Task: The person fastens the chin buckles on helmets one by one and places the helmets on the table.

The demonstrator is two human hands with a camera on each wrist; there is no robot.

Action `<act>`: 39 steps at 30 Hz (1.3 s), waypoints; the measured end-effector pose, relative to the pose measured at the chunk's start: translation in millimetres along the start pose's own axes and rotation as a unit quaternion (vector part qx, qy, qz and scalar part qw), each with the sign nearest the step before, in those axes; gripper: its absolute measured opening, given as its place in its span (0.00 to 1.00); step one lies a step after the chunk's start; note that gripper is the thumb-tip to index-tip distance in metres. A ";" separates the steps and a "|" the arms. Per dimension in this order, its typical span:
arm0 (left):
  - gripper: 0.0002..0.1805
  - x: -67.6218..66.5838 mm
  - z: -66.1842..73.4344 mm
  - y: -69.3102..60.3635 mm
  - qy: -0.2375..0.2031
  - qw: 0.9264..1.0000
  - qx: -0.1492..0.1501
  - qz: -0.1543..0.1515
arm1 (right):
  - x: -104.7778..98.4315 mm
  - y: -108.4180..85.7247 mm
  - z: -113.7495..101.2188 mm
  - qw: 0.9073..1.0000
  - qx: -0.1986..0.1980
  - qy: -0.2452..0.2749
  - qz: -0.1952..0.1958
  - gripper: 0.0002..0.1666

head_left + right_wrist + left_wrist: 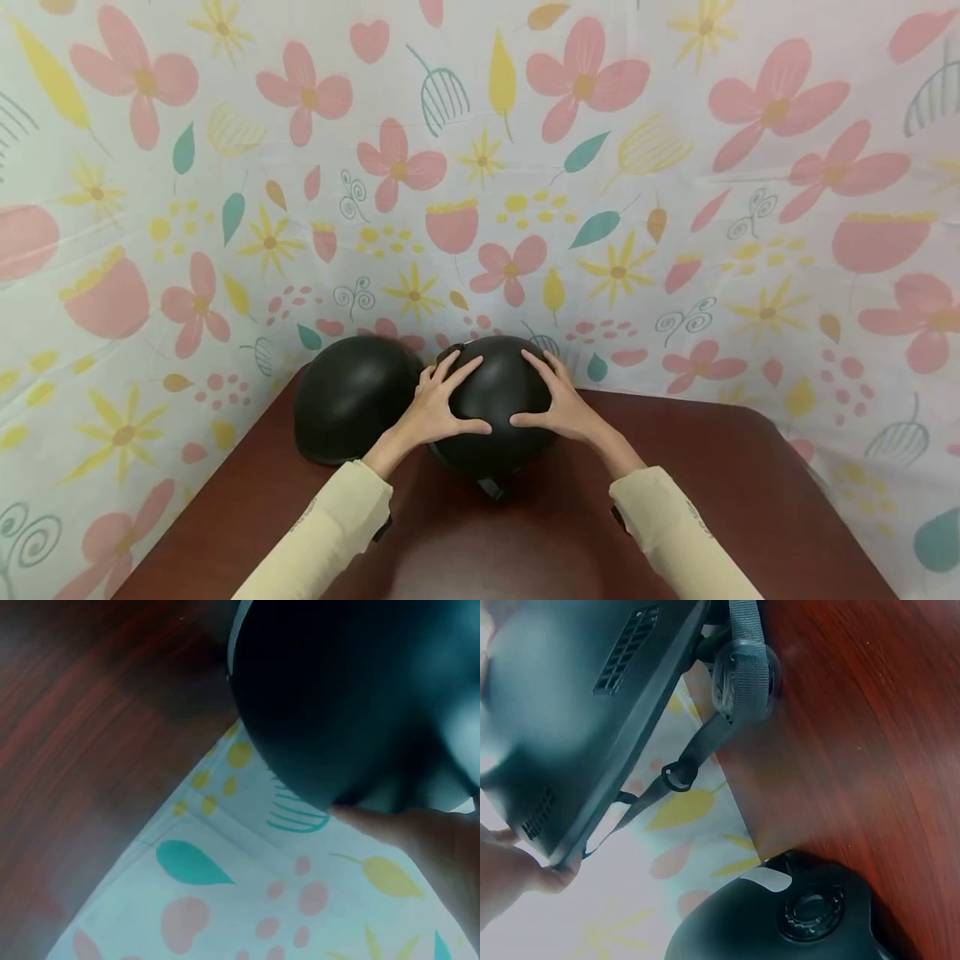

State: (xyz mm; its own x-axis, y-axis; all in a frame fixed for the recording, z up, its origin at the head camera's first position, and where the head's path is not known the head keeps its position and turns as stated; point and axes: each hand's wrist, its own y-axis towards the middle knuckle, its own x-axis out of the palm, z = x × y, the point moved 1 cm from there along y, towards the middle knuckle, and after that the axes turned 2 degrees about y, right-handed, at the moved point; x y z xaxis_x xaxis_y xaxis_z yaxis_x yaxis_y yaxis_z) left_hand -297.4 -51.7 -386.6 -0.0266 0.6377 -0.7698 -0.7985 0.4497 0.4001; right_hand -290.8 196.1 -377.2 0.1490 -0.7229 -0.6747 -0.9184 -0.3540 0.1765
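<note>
A smooth black helmet (pixel 501 387) is held between both hands over the table, its rounded shell facing the head camera. My left hand (pixel 433 410) grips it from the left with spread fingers over the shell. On the opposite side my right hand (pixel 566 408) holds it the same way, thumb on the near face. In the left wrist view the helmet (pixel 577 682) shows vent slots, and a dark chin strap (pixel 712 739) with a slider hangs from its rim. The right wrist view has the fingers (pixel 405 829) at the shell's edge.
A second black helmet (pixel 352 398) rests on the table just left of the held one; its round dial (pixel 811 913) shows in the left wrist view. The reddish-brown table (pixel 697 483) meets a flower-printed cloth (pixel 480 250) at its back and sides.
</note>
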 end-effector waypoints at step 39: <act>0.32 15.2 -6.8 -21.2 -0.140 0.979 0.145 0.001 | 24.8 -23.2 36.0 0.996 -0.019 0.053 0.071 0.61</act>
State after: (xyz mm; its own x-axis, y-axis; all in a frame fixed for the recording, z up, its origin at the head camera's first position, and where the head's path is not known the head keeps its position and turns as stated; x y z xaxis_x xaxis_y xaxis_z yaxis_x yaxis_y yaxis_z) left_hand -284.9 -55.8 -410.2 0.1713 0.7667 -0.6187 -0.5934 0.5816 0.5564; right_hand -279.1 207.7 -423.8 0.0578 -0.8256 -0.5612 -0.9190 -0.2636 0.2931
